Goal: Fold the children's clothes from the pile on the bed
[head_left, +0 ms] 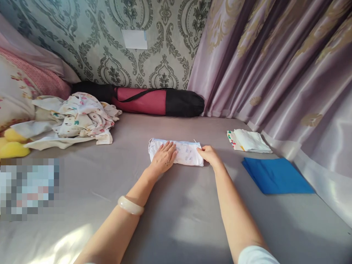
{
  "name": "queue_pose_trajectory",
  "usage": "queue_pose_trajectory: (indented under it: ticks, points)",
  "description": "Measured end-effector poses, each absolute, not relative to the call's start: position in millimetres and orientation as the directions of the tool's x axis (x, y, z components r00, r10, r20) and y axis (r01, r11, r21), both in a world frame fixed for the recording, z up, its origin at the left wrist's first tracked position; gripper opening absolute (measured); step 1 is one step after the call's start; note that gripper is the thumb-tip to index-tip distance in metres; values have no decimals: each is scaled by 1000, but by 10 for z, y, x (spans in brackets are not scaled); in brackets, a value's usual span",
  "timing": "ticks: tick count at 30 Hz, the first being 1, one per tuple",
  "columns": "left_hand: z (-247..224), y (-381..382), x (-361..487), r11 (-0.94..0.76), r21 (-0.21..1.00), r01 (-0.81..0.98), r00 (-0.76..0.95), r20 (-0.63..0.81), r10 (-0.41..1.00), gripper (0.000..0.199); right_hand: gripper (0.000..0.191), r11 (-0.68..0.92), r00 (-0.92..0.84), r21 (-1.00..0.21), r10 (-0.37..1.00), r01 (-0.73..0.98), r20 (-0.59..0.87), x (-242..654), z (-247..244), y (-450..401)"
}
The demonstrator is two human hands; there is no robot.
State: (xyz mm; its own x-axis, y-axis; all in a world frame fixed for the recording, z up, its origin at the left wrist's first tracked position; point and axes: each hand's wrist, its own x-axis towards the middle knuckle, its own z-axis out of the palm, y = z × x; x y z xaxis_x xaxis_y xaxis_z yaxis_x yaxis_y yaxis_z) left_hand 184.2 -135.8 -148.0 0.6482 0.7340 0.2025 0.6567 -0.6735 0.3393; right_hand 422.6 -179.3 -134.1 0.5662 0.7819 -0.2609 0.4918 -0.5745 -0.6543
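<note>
Left hand [164, 157] lies flat, released, on folded white cloth [188, 153]; right hand [210, 154] pinches its right end. Blue fabric [277, 176] lies by the bed's [189, 216] right edge.

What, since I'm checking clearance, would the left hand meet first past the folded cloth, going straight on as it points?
The left hand would likely meet the long bag's black end, across the grey sheet; depth is unclear, so perhaps the curtain beside it.

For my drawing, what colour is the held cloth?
The cloth is mostly white with pale-blue edging; head view.
</note>
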Motion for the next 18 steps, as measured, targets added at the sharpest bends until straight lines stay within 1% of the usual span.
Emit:
queue_pose_trajectory:
  ticks: [3,5,7,9,11,12,15,18]
  points:
    - [-1478,-1358,1858,-645,318,695,654,94,750,55,28,-570,531,-729,779,380,-332,4176,-1314,-1813]
    - [-1481,-1358,1856,-634,308,709,652,57,756,56,27,-568,506,-756,780,325,-369,4124,-1264,-1844]
    - [-1490,-1359,1855,-632,296,716,650,48,759,57,25,-554,467,-800,784,231,-409,4080,-1204,-1879]
    - [-1502,-1359,1855,-636,285,717,652,51,757,57,20,-523,411,-846,796,100,-444,4060,-1148,-1908]
    - [-1507,-1362,1854,-639,280,717,651,58,756,57,14,-478,355,-878,818,-20,-453,4069,-1105,-1928]
    - [-1505,-1366,1852,-637,281,718,650,59,758,57,11,-460,339,-886,827,-54,-450,4084,-1087,-1936]
    - [-1476,-1393,1839,-631,299,715,649,50,759,59,8,-431,309,-897,844,-98,-439,4145,-1035,-1957]
    - [-1439,-1443,1824,-633,328,701,657,47,752,59,12,-405,270,-911,872,-73,-409,4200,-975,-1995]
